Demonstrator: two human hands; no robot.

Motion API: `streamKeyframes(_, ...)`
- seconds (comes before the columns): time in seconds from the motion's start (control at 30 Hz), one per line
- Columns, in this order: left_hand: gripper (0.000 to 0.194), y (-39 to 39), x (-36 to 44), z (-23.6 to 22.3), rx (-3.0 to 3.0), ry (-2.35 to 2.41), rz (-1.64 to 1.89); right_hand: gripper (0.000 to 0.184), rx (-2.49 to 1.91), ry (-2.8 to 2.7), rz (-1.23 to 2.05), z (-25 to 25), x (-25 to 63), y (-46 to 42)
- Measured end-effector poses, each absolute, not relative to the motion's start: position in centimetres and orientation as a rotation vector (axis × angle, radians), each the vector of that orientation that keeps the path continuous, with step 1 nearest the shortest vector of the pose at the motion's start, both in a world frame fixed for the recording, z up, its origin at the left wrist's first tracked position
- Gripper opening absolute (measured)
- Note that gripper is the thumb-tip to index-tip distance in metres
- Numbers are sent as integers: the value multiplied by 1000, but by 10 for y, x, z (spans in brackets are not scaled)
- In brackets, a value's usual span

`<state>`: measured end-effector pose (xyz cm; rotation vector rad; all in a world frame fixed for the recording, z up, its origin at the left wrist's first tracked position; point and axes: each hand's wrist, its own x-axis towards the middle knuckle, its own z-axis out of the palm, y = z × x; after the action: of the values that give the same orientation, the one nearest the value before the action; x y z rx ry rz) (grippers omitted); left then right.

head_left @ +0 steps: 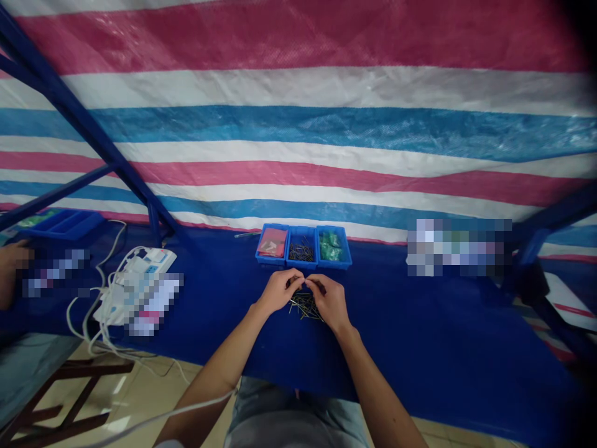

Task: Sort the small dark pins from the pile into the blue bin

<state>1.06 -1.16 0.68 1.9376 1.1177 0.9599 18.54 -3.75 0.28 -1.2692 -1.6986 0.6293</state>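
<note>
My left hand [283, 290] and my right hand [329, 297] meet over the blue table, fingertips pinched close together. Whatever sits between the fingers is too small to make out. Just below and between them lies a loose pile of thin metal pins or screws [305, 307], partly covered by the hands. Beyond the hands stand three blue bins side by side. In the left bin [272, 262] is a red packet [273, 242]. Small dark metal pieces [301, 251] fill the middle bin [302, 264]. The right bin [334, 265] holds green plastic packets [331, 247].
At left, a white power strip [158, 261] and tangled white cables [100, 311] lie on the table [410, 348]. Another person's hand [12, 267] is at the far left near a blue tray [69, 225]. Blue frame bars flank the table before a striped sheet [298, 130].
</note>
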Motion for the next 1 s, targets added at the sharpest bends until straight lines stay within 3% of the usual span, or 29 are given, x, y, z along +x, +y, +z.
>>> streamKeyframes(0.33, 28, -13, 11, 6, 1937, 1121, 1001, 43, -1365, -1706, 592, 4, 188, -36)
streamKeyframes(0.73, 30, -9, 8, 2, 1768, 1139, 1122, 30, -1338, -1505, 714, 2, 195, -31)
streamKeyframes(1.0, 29, -2, 2, -1, 1469, 1175, 1302, 33, -1342, -1543, 362, 34, 200, 6)
